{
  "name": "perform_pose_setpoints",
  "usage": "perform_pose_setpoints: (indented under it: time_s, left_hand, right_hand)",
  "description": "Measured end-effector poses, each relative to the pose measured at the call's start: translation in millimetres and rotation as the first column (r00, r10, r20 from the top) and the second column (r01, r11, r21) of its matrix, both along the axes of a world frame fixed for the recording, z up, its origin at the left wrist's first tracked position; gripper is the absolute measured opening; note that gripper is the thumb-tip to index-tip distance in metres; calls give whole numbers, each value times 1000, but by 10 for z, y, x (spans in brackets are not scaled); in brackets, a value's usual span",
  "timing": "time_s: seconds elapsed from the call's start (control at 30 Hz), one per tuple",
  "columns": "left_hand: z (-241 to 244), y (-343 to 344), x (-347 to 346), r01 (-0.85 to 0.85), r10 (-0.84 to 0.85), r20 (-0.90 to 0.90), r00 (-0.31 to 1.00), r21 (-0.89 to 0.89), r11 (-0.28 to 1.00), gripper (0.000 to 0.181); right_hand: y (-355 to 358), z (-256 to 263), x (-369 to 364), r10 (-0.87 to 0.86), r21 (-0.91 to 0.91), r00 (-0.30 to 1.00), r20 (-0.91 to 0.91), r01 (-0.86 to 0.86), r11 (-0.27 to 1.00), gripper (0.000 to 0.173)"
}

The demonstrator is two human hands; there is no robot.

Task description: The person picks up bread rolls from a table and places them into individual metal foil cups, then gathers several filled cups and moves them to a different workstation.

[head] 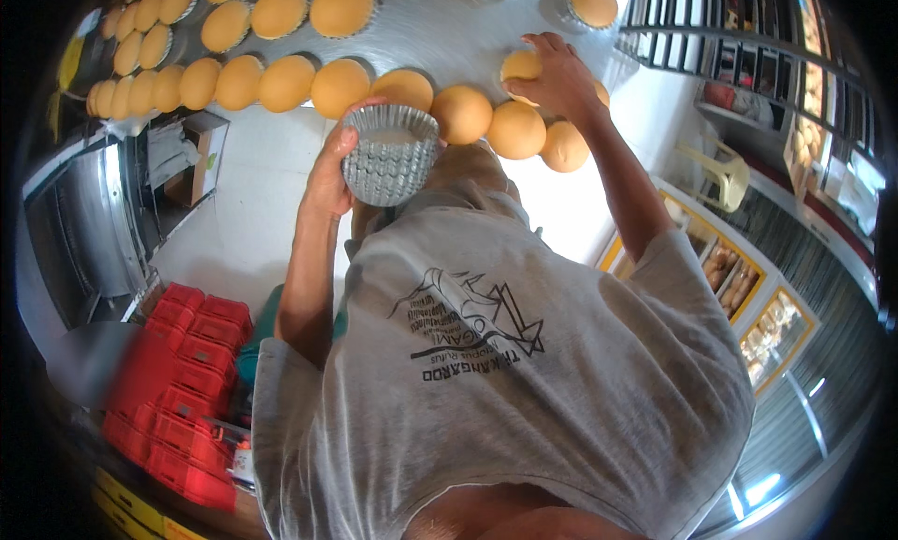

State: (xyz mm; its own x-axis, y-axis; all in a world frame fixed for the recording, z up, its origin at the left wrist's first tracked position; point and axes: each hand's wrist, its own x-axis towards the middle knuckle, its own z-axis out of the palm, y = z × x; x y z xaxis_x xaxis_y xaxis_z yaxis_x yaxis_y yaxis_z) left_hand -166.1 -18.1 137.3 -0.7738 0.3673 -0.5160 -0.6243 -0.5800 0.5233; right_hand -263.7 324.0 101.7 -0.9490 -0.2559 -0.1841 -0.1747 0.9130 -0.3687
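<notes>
My left hand (pixel 330 165) grips a stack of fluted metal baking tins (pixel 389 165), held in front of my body at the table's near edge. The top tin's hollow faces up towards me, and some fingers are hidden behind the stack. Over the metal tabletop (pixel 449 42), my right hand (pixel 563 77) has its thumb and fingers around a golden round cake (pixel 520 66) and covers part of it. Just below that hand, more golden cakes (pixel 515 130) line the near edge. Whether the gripped cake touches the table is unclear.
Rows of cakes (pixel 280 12) continue leftward, several still in fluted tins. A cake in a tin (pixel 593 3) stands at the far right. Red plastic crates (pixel 189 393) are stacked at lower left. Black metal bars (pixel 729 35), a plastic stool (pixel 726 179) and bread display cases (pixel 729 273) stand right.
</notes>
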Motion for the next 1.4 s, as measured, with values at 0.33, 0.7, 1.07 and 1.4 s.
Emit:
perform_pose_setpoints:
  time_s: [0.33, 0.7, 1.07, 1.4]
  left_hand:
    - [-26, -265, 440, -144, 145, -64, 987, 26, 989, 95]
    - [-93, -338, 483, -115, 121, -29, 992, 153, 982, 96]
    - [-271, -16, 147, 245, -245, 4, 970, 35, 969, 91]
    - [-232, -38, 130, 111, -110, -20, 994, 96, 989, 60]
  right_hand:
    - [-2006, -121, -1160, 545, -34, 796, -263, -572, 819, 83]
    - [-1969, 582, -1044, 582, -441, 773, 253, -443, 780, 78]
    - [-1263, 1049, 117, 561, -620, 653, 508, -175, 765, 74]
    - [-771, 167, -347, 125, -172, 975, 182, -94, 981, 77]
